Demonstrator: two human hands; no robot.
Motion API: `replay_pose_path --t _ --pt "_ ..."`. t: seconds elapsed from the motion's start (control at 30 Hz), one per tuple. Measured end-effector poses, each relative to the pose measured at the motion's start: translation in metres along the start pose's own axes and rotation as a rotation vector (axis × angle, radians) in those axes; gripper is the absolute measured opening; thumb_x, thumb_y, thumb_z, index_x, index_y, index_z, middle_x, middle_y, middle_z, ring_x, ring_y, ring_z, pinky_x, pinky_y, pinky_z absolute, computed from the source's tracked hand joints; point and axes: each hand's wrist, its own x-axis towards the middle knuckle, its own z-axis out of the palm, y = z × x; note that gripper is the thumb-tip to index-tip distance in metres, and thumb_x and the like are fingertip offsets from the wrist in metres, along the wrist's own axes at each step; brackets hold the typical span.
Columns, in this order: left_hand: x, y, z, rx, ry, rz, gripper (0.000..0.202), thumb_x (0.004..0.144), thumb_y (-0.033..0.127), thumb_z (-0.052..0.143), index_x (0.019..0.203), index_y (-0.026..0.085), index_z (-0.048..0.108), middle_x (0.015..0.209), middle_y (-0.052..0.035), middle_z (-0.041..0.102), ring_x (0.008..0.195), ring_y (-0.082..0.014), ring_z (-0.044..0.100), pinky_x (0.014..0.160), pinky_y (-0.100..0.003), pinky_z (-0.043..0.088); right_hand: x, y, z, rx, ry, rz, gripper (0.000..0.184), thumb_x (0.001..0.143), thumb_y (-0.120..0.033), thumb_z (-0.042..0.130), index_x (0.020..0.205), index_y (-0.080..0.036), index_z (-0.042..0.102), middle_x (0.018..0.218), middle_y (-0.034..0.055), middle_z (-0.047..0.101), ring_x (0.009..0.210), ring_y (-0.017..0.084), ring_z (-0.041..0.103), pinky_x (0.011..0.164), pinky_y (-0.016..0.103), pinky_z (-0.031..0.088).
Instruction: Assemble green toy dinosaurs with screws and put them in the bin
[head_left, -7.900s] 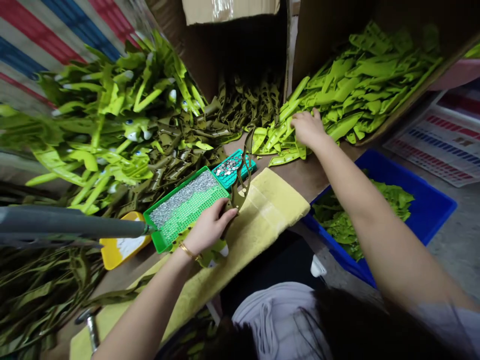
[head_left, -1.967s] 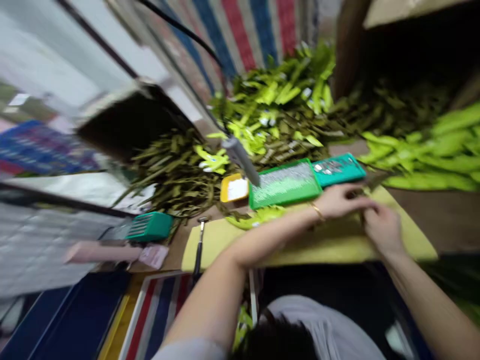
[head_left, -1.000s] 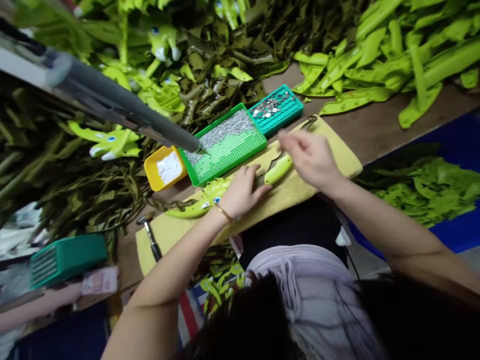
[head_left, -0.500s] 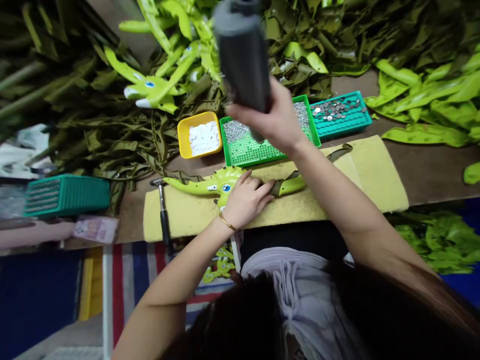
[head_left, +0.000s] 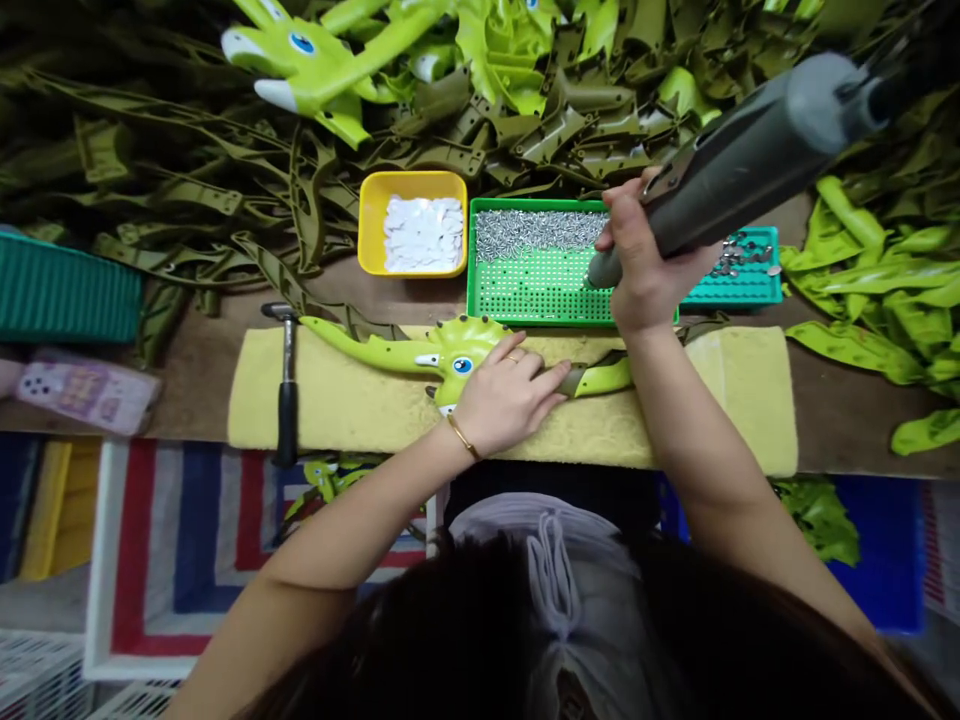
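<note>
My left hand [head_left: 502, 400] lies over a lime-green toy dinosaur part [head_left: 360, 350] with a blue eye, long horns and a frill, its fingers bent over it and holding it down on a folded yellow towel [head_left: 375, 425]. The palm hides some of the toy. In my right hand [head_left: 649, 270], fingers wrapped round it, is a dark grey electric screwdriver [head_left: 750, 150], slanting with its back end up to the right. Its nose points down over a green perforated tray [head_left: 532, 290] with many small silver screws [head_left: 540, 230]. Whether the tip touches anything is unclear.
Left of the tray stands a yellow tub [head_left: 371, 240] of white pieces. A hammer [head_left: 287, 390] lies on the towel's left end. A teal tray [head_left: 739, 295] holds small metal discs. Olive plastic parts [head_left: 210, 200] heap up behind, green ones [head_left: 877, 290] at right.
My right hand has lowered the screwdriver and brought its nose over the screw tray, the back end swinging right. My left hand stays on the toy. The view has shifted.
</note>
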Motion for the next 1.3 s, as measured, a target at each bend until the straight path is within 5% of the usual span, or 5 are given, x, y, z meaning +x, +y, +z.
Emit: replay_pose_path --t 0.23,0.53,0.73,0.9,1.3 --pt "-0.001 0.0 0.0 -0.019 -0.013 -0.002 0.034 0.096 0.035 0.048 0.119 0.017 0.064 0.086 -0.0053 0.066 0.087 -0.0197 0.063 0.105 -0.043 0.044 0.0 -0.002 0.0 -0.082 0.006 0.004 0.039 0.086 -0.064 0.049 0.088 -0.025 0.054 0.073 0.0009 0.06 0.057 0.013 0.057 0.061 0.033 0.052" --pt "0.001 0.001 -0.001 -0.028 -0.05 -0.027 0.034 0.095 0.036 0.05 0.12 0.017 0.065 0.086 -0.0065 0.066 0.084 -0.0193 0.063 0.105 -0.045 0.044 -0.001 -0.02 0.002 0.153 0.05 -0.002 0.026 0.081 -0.047 0.064 0.085 -0.023 0.054 0.078 0.0005 0.06 0.053 0.011 0.056 0.057 0.032 0.051" --pt "0.002 -0.001 0.0 -0.006 -0.053 -0.027 0.035 0.095 0.039 0.051 0.12 0.019 0.066 0.086 -0.006 0.066 0.084 -0.0198 0.063 0.104 -0.045 0.045 -0.006 -0.063 -0.057 0.224 0.155 -0.105 0.018 0.083 -0.038 0.062 0.095 -0.027 0.054 0.082 -0.0018 0.064 0.048 0.006 0.049 0.046 0.026 0.042" --pt "0.004 -0.003 0.002 -0.006 -0.038 -0.011 0.036 0.094 0.037 0.05 0.118 0.018 0.068 0.084 -0.0072 0.066 0.081 -0.0211 0.062 0.101 -0.046 0.046 -0.039 -0.061 -0.104 0.059 0.221 -0.064 0.016 0.083 -0.039 0.059 0.086 -0.028 0.049 0.076 -0.0047 0.056 0.047 0.007 0.047 0.045 0.024 0.042" --pt "0.005 -0.003 0.005 0.006 -0.049 -0.011 0.036 0.094 0.038 0.051 0.117 0.017 0.069 0.086 -0.008 0.067 0.082 -0.0216 0.061 0.101 -0.046 0.044 -0.063 -0.04 -0.102 0.07 0.114 -0.057 0.022 0.082 -0.043 0.065 0.086 -0.029 0.048 0.063 -0.007 0.043 0.049 0.008 0.048 0.05 0.026 0.045"
